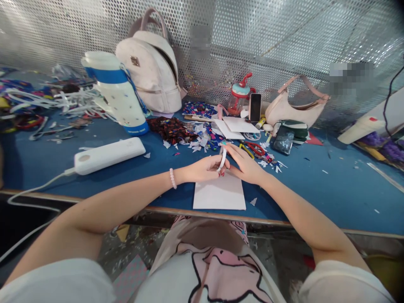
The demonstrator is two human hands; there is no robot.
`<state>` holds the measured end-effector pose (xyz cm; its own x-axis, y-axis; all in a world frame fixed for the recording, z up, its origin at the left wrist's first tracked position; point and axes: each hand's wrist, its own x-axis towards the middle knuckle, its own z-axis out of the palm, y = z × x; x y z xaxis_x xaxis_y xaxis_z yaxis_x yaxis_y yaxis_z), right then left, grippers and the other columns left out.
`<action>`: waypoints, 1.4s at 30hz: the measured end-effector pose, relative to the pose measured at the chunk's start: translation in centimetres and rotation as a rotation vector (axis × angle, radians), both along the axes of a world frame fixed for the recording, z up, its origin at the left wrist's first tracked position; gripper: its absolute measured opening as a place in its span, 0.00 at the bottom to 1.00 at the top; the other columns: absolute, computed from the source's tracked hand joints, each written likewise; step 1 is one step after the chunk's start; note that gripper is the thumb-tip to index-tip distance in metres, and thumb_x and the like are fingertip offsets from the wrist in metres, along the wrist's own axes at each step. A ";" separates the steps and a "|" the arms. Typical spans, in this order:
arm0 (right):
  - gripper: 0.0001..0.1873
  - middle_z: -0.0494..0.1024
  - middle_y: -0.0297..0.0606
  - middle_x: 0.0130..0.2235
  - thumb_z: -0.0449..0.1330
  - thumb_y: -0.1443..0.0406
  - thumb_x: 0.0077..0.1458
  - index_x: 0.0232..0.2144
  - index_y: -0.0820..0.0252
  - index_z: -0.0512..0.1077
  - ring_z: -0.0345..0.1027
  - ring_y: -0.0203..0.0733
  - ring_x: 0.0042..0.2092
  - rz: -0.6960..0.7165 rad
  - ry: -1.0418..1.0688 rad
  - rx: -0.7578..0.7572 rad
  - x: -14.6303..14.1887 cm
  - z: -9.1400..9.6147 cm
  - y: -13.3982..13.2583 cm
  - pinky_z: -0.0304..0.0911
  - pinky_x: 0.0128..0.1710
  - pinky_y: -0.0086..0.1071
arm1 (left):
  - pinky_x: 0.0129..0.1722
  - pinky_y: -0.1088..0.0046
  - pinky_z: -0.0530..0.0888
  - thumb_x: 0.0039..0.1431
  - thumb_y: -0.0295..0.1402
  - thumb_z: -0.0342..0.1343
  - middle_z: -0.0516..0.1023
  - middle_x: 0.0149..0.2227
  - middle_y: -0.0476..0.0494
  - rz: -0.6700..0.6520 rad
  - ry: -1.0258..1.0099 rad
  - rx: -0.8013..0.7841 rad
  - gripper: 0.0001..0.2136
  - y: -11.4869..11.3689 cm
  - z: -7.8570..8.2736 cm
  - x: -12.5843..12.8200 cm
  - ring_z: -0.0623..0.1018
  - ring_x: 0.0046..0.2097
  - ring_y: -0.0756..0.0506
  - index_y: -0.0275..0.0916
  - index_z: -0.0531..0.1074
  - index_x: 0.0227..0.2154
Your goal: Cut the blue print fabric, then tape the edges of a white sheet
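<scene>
My left hand (205, 169), with a pink bead bracelet at the wrist, is closed around the lower part of a narrow white curved strip (222, 160). My right hand (249, 166) meets it from the other side, its fingertips closed at the strip's upper end. Whether the strip is paper, tape or plastic I cannot make out. Both hands are above a white square sheet or thin pad (219, 197) lying at the table's front edge; they cover its far part. Just beyond the right hand lie red-handled scissors (255, 148).
Cut scraps (202, 139) and white cards (235, 126) lie beyond my hands on the blue table (170, 160). A white corded device (110, 155), a tumbler (121, 94) and a backpack (154, 71) stand left. A phone (255, 107), dark case (284, 140) and handbag (293, 109) are right.
</scene>
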<state>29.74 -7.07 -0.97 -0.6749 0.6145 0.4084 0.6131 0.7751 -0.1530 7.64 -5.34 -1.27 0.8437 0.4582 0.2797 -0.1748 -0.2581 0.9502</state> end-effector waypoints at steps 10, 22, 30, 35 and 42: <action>0.36 0.58 0.53 0.64 0.51 0.63 0.62 0.68 0.53 0.40 0.54 0.56 0.65 -0.006 -0.010 -0.009 -0.1 0.2 -0.1 0.58 0.59 0.56 | 0.41 0.70 0.69 0.52 0.25 0.54 0.67 0.33 0.50 0.000 0.014 0.023 0.11 -0.1 -0.2 0.1 0.70 0.37 0.50 0.37 0.64 0.40; 0.38 0.58 0.53 0.64 0.54 0.65 0.60 0.67 0.54 0.42 0.54 0.57 0.65 -0.046 -0.007 -0.038 -0.1 -0.3 0.1 0.58 0.59 0.56 | 0.40 0.71 0.70 0.59 0.28 0.51 0.69 0.35 0.48 0.030 0.028 0.046 0.06 -0.1 0.0 0.1 0.71 0.37 0.50 0.36 0.65 0.40; 0.39 0.58 0.52 0.64 0.54 0.66 0.58 0.67 0.54 0.41 0.54 0.57 0.65 -0.051 -0.025 -0.053 -0.2 -0.1 0.0 0.59 0.59 0.56 | 0.39 0.71 0.70 0.60 0.27 0.49 0.70 0.34 0.49 0.024 0.019 0.059 0.05 0.0 -0.3 0.2 0.72 0.37 0.50 0.37 0.64 0.39; 0.39 0.60 0.52 0.63 0.54 0.68 0.57 0.67 0.54 0.42 0.55 0.56 0.64 -0.032 -0.020 -0.045 -0.2 -0.2 0.0 0.60 0.59 0.55 | 0.38 0.72 0.69 0.61 0.24 0.47 0.70 0.33 0.49 0.013 0.027 0.051 0.04 -0.1 -0.2 0.3 0.72 0.36 0.51 0.37 0.64 0.38; 0.40 0.60 0.52 0.63 0.55 0.67 0.57 0.66 0.54 0.42 0.56 0.57 0.64 -0.034 -0.017 -0.071 -0.3 -0.2 0.0 0.59 0.58 0.56 | 0.39 0.71 0.69 0.62 0.26 0.48 0.70 0.33 0.49 0.002 0.014 0.030 0.04 0.0 -0.4 0.3 0.72 0.37 0.51 0.36 0.63 0.39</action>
<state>29.44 -7.03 -1.17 -0.6597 0.6644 0.3513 0.6420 0.7412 -0.1962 7.95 -5.34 -1.70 0.8467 0.4515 0.2816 -0.1613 -0.2864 0.9444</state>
